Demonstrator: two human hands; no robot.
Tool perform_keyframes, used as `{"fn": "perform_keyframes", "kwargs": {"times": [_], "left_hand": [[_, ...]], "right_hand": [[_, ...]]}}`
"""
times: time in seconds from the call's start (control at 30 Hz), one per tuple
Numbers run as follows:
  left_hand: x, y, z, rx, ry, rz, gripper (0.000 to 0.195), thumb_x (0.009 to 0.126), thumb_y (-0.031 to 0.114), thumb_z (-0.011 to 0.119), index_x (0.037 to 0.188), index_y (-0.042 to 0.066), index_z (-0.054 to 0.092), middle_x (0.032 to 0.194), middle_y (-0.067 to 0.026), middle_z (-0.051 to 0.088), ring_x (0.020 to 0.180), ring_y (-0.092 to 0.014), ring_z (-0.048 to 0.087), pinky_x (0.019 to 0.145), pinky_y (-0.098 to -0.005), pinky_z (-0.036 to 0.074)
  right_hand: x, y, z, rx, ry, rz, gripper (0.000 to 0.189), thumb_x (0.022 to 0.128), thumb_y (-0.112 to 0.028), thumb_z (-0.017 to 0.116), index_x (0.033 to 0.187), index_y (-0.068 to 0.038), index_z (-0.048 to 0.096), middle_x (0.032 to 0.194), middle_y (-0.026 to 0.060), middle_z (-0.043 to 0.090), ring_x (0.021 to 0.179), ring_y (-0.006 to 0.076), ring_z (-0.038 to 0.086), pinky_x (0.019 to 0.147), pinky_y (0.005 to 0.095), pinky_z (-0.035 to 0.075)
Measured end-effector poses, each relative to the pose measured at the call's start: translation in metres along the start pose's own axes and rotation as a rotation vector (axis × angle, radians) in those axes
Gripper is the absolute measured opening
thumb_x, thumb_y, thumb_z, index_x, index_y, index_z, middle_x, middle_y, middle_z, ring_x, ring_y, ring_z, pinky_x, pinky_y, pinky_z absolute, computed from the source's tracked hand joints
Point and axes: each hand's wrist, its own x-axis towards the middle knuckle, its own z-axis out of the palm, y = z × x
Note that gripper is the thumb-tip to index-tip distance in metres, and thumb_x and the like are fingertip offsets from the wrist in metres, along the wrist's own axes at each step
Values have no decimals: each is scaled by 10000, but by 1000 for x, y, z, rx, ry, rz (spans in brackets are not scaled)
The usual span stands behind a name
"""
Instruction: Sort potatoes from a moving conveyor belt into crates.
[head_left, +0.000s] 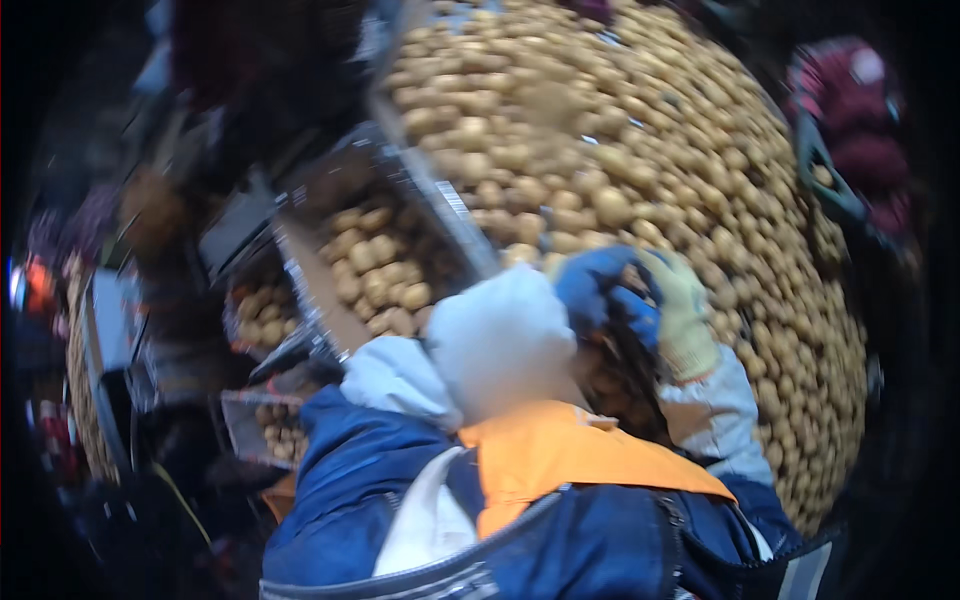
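My left hand (592, 289), in a blue-coated glove, meets my right hand (684, 307) at the near edge of a large heap of potatoes (615, 202). The right glove is pale yellow-green knit with blue on its finger side. Both hands have curled fingers, and a small brownish thing (634, 279) shows between them; blur hides what it is and which hand grips it. A dark strip (630, 352) lies below the fingers, too unclear to name. Pale grey sleeves cover both forearms.
Left of the heap stands a box (315, 289) with potatoes inside. Smaller containers of potatoes, including a pale crate (238, 427), sit farther left. A person in maroon (862, 142) is beyond the heap at right, beside a green crate (817, 161). Much of the left side is blurred.
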Motion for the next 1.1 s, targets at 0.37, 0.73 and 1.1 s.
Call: {"fn": "perform_keyframes", "kwargs": {"times": [0.37, 0.73, 1.1], "left_hand": [[-93, 27, -41, 133, 271, 112, 459, 969, 271, 692, 1362, 63, 578, 1129, -130, 649, 849, -256, 706, 669, -416, 630], [-247, 25, 28, 2064, 870, 190, 254, 951, 207, 593, 1071, 46, 748, 911, -97, 762, 797, -311, 757, 743, -473, 594], [-199, 28, -18, 133, 614, 531, 253, 984, 309, 616, 1024, 74, 701, 845, -83, 712, 763, -270, 704, 703, -414, 570]], "right_hand": [[48, -20, 11, 1572, -94, 467, 538, 1071, -247, 516, 1571, -100, 380, 1518, 98, 529, 1107, 160, 662, 875, 368, 601], [127, -233, 65, 1121, 40, -216, 481, 1053, -244, 567, 1487, -48, 496, 1431, 165, 584, 1144, 206, 656, 822, 353, 602], [94, -280, 88, 1051, -544, -150, 497, 1024, -28, 608, 1499, 18, 467, 1380, 155, 613, 1230, 202, 608, 1047, 311, 484]]}}
